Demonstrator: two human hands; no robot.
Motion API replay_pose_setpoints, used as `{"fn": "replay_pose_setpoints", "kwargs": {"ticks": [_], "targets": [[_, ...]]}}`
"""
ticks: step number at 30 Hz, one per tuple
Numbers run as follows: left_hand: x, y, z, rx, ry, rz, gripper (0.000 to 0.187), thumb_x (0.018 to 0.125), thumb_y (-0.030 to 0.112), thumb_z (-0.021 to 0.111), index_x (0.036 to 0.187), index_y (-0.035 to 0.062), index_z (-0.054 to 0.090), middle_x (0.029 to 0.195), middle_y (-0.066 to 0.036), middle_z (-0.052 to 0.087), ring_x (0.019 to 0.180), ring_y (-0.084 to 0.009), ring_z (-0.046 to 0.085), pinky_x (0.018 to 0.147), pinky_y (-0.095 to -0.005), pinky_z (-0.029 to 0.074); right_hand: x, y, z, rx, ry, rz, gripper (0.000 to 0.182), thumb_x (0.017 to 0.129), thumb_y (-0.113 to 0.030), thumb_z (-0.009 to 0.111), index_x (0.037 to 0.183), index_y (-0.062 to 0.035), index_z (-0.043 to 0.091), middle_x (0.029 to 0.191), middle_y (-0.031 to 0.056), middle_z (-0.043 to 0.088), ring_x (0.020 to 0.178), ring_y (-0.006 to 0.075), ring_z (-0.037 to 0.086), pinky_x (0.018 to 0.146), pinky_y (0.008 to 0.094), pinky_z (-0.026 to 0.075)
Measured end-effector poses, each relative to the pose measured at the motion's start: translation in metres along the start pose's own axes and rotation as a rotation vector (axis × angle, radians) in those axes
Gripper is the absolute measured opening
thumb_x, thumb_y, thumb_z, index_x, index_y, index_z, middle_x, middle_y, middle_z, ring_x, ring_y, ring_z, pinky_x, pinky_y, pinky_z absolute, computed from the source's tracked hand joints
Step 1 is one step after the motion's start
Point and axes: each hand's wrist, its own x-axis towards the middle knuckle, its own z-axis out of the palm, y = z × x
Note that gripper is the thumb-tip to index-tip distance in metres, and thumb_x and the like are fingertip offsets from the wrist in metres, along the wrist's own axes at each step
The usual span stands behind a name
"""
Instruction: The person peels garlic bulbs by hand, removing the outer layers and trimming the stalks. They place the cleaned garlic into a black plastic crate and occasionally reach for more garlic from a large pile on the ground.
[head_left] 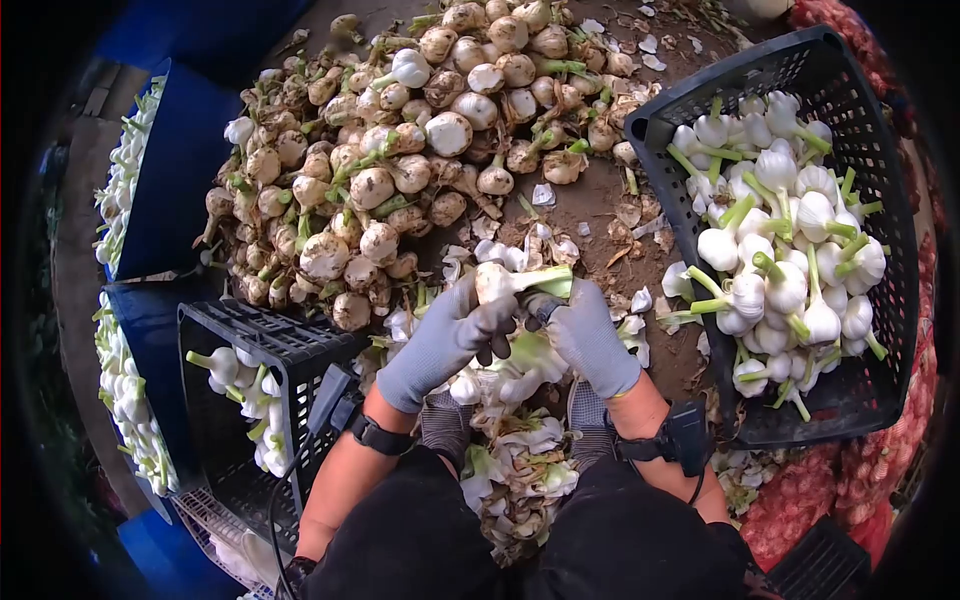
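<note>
Both my hands wear light grey gloves with dark fingertips. My left hand [445, 340] is closed around a garlic bulb [493, 283], whose white stem with a green cut end points right. Close against that stem, my right hand [590, 335] has its fingers curled. A small dark thing shows at its fingertips, and I cannot make out whether it is a tool or the glove. Below the hands, peeled garlic skins [520, 470] lie between my shoes, with pale leaf layers on top.
A heap of soil-stained garlic [370, 185] rises ahead. On the right, a black crate [655, 125] holds clean white garlic bulbs [785, 285]. Another black crate [290, 345] lies at left with more garlic. Blue containers [180, 180] stand farther left; red net sacks [800, 500] lie at lower right.
</note>
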Motion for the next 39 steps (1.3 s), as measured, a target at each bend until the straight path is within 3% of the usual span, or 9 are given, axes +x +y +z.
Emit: {"fn": "replay_pose_setpoints", "kwargs": {"ticks": [2,6,8,18,21,27,31,36,39], "targets": [[-0.001,-0.002,-0.027,-0.156,-0.184,-0.219,0.070,0.097,0.058,0.047,0.138,0.0011,0.046,0.096,-0.006,0.064,0.079,-0.0089,0.059,0.067,-0.0236,0.049,-0.006,0.006,0.007,0.057,0.006,-0.079,0.020,0.089,-0.002,0.056,0.107,0.0046,0.064,0.092,0.0069,0.068,0.081,0.0129,0.064,0.071,0.0272,0.051],[0.015,0.005,0.001,0.269,0.396,0.185,0.043,0.097,0.035,0.059,0.117,-0.0030,0.060,0.105,-0.007,0.063,0.099,-0.0153,0.059,0.087,-0.0297,0.050,-0.006,0.030,0.006,0.090,-0.223,-0.244,0.026,0.083,-0.006,0.065,0.107,0.0023,0.064,0.092,0.0066,0.068,0.081,0.0140,0.063,0.074,0.0273,0.051],[0.008,0.017,0.007,0.576,0.149,0.520,0.035,0.091,0.027,0.070,0.113,0.0006,0.062,0.107,-0.004,0.063,0.098,-0.0120,0.059,0.087,-0.0288,0.050,0.000,0.033,0.003,-0.055,-0.119,-0.136,0.028,0.085,-0.006,0.065,0.112,0.0016,0.063,0.100,0.0058,0.069,0.088,0.0105,0.064,0.080,0.0268,0.051],[-0.004,0.017,-0.001,-0.071,-0.127,-0.017,0.046,0.096,0.042,0.058,0.115,0.0000,0.061,0.127,-0.012,0.062,0.114,-0.0204,0.058,0.100,-0.0320,0.043,-0.009,0.008,-0.007,-0.954,0.149,-0.195,0.020,0.077,-0.013,0.062,0.095,-0.0075,0.069,0.085,0.0175,0.069,0.081,0.0372,0.068,0.072,0.0449,0.055],[0.011,0.026,-0.006,-0.667,-0.155,0.214,0.053,0.096,0.045,0.055,0.127,0.0013,0.057,0.136,-0.014,0.054,0.126,-0.0315,0.053,0.108,-0.0422,0.041,-0.029,0.025,0.007,-1.193,-0.251,-0.230,0.019,0.076,-0.014,0.062,0.093,-0.0082,0.069,0.084,0.0169,0.069,0.080,0.0363,0.068,0.070,0.0450,0.054],[0.045,0.132,0.021,-0.286,-0.100,0.304,0.053,0.100,0.027,0.053,0.141,-0.0025,0.037,0.131,-0.016,0.053,0.115,-0.0203,0.058,0.096,-0.0319,0.051,-0.044,0.041,0.028,-0.970,-0.702,-0.145,0.032,0.089,-0.033,0.059,0.113,-0.0138,0.066,0.086,0.0138,0.068,0.083,0.0346,0.066,0.077,0.0443,0.051],[0.052,0.155,0.036,-0.009,0.122,0.925,0.042,0.093,0.018,0.062,0.128,-0.0033,0.053,0.122,-0.014,0.060,0.106,-0.0182,0.060,0.090,-0.0287,0.049,-0.040,0.009,0.023,-0.780,-0.657,-0.087,0.035,0.087,-0.025,0.062,0.121,-0.0154,0.065,0.090,0.0134,0.069,0.089,0.0326,0.067,0.078,0.0393,0.051],[0.017,0.035,-0.013,-0.147,0.213,0.042,0.035,0.097,0.024,0.059,0.124,0.0013,0.059,0.107,-0.005,0.068,0.095,-0.0119,0.063,0.086,-0.0272,0.051,-0.011,0.023,0.013,-0.855,-0.199,-0.669,0.034,0.074,-0.014,0.069,0.107,-0.0206,0.071,0.100,0.0052,0.068,0.092,0.0290,0.065,0.079,0.0384,0.052],[-0.023,-0.028,-0.008,0.536,-0.079,-0.186,0.026,0.090,0.024,0.069,0.100,0.0006,0.065,0.093,-0.011,0.070,0.083,-0.0173,0.066,0.075,-0.0289,0.052,0.006,0.075,0.010,-1.352,-0.125,-0.444,0.018,0.073,-0.018,0.069,0.091,-0.0163,0.071,0.095,0.0082,0.068,0.089,0.0290,0.065,0.076,0.0403,0.053]]}}
